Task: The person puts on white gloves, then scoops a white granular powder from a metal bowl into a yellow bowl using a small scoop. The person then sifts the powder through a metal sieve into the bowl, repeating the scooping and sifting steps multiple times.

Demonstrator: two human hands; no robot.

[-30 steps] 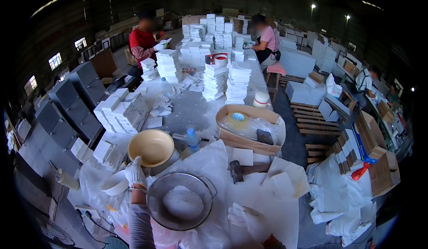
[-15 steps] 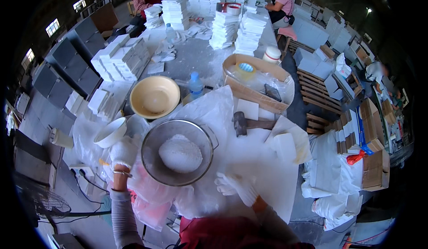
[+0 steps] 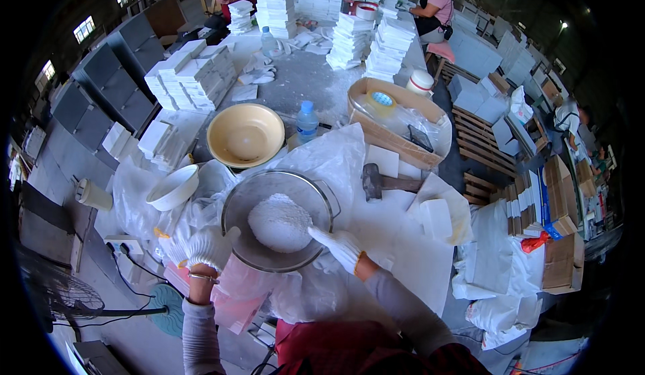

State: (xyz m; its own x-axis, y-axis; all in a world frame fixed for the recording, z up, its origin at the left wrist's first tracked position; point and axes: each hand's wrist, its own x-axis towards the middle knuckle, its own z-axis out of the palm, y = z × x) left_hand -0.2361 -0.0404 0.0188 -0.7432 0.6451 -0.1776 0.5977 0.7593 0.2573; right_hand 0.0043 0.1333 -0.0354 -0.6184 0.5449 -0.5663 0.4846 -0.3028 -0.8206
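A round metal sieve-like bowl (image 3: 240,254) with a wire handle on its right holds a mound of white powder (image 3: 280,222). My left hand (image 3: 205,247), in a white knit glove, is at the bowl's near left rim, its thumb held apart and reaching to the rim. Its other fingers are partly hidden. My right hand (image 3: 340,248), gloved too, reaches over the right rim with fingers stretched out, their tips close to the powder's edge; whether they touch it I cannot tell. Clear plastic sheeting (image 3: 306,298) lies around and under the bowl.
Beyond the bowl stand a beige basin (image 3: 246,136) and a water bottle (image 3: 307,121). A white bowl (image 3: 173,188) sits left. A hammer (image 3: 386,183) and an open carton (image 3: 366,132) lie right. Stacked white tiles (image 3: 188,79) stand farther back; two people work beyond.
My left hand has come from beside the white bowl to the metal bowl's near left rim. My right hand has moved up from the table to over its right rim.
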